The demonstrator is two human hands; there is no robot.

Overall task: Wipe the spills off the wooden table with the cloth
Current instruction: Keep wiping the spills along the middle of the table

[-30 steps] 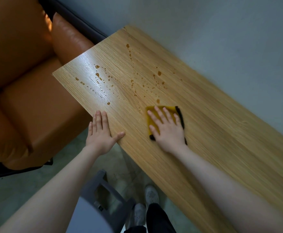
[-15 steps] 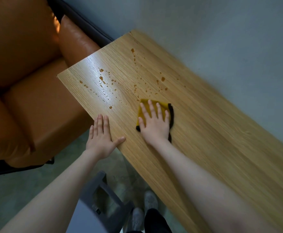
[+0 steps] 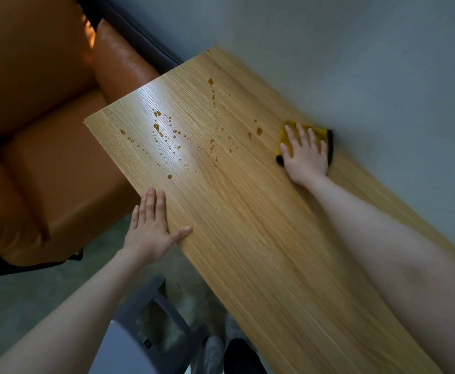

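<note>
Bench (image 3: 261,238) top open between the two hands, bare wood, free sweep path toward the spills (image 3: 172,139). Wall (image 3: 356,63) runs right along the far edge, blocking beyond the cloth (image 3: 326,136); orange sofa (image 3: 45,157) just beside the left end.

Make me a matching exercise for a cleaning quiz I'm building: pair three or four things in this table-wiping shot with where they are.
Things:
1. folded yellow cloth with black edging
2. left hand
3. amber spill droplets
4. orange leather sofa

Places:
A. flat on the table's near edge
B. beyond the table's left end
C. under the right hand, by the wall
D. scattered over the wooden table, left of the cloth

Pairs: 1-C, 2-A, 3-D, 4-B
</note>
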